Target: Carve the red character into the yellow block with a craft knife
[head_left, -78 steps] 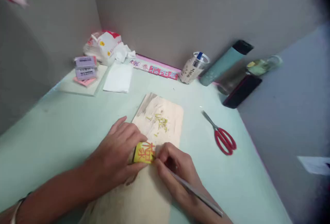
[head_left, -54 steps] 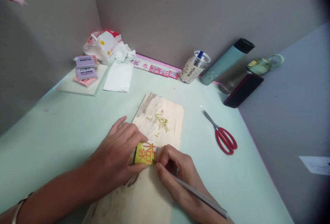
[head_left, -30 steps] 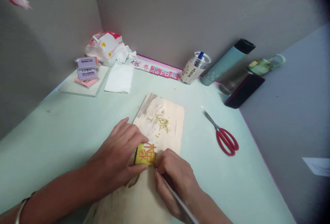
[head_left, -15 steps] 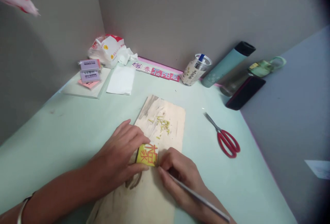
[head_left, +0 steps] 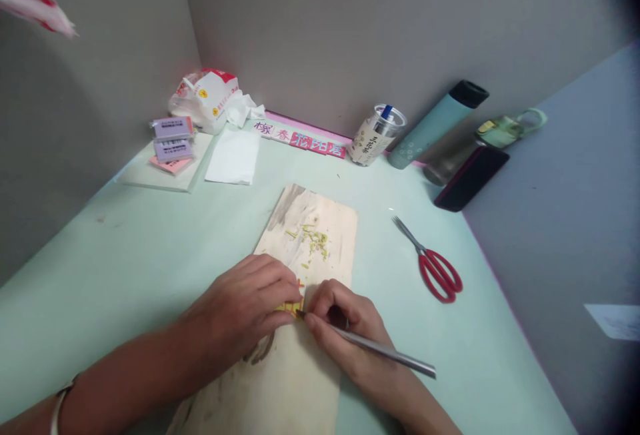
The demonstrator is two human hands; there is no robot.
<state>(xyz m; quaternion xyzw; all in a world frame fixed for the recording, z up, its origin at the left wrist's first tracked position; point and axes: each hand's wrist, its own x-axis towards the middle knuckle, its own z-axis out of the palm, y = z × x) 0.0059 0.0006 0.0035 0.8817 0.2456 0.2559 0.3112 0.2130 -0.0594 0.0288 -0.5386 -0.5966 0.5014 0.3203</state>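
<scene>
On a wooden board (head_left: 306, 381), my left hand (head_left: 243, 298) presses down a small yellow carving block (head_left: 291, 307) marked with orange lines. Its fingers cover most of the block, leaving only the right edge showing. A silver pen-style carving knife (head_left: 387, 351) is gripped in my right hand (head_left: 347, 338). The dark tip of the knife meets the block's lower right edge, close to my left thumb. Farther up the board lie yellow shavings (head_left: 316, 241).
Red-handled scissors (head_left: 433, 265) lie right of the board. Behind are a lidded cup (head_left: 373, 138), a teal bottle (head_left: 435, 125), a dark phone (head_left: 471, 178) and a row of lettered blocks (head_left: 305, 141). Wrapped erasers (head_left: 173, 150), white paper (head_left: 233, 157) and a bag (head_left: 207, 98) stand back left.
My left fingers have slid right over the block, hiding more of its lettering. The knife's tip has come up onto the block's edge, and its rear end has swung upward.
</scene>
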